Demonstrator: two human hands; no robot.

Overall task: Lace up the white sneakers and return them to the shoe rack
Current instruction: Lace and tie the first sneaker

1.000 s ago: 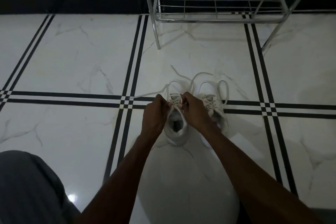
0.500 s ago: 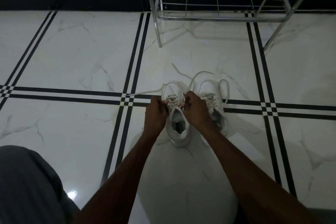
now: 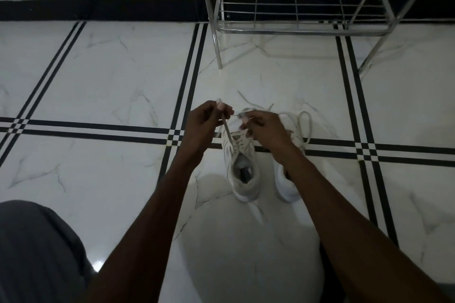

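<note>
Two white sneakers stand side by side on the marble floor, toes pointing away from me. The left sneaker shows its open collar and laced tongue. The right sneaker is partly hidden under my right forearm. My left hand pinches one lace end pulled taut up from the left sneaker. My right hand grips the other lace end above the toe. Loose lace loops of the right sneaker lie on the floor.
A chrome wire shoe rack stands beyond the sneakers against the wall, its lowest shelf bare. Black tile lines cross the white floor. My grey-clad knee fills the lower left corner.
Both hands have lifted from the sneaker's eyelets and moved up and apart, drawing the two lace ends taut. The view has tilted slightly, showing more of the rack.
</note>
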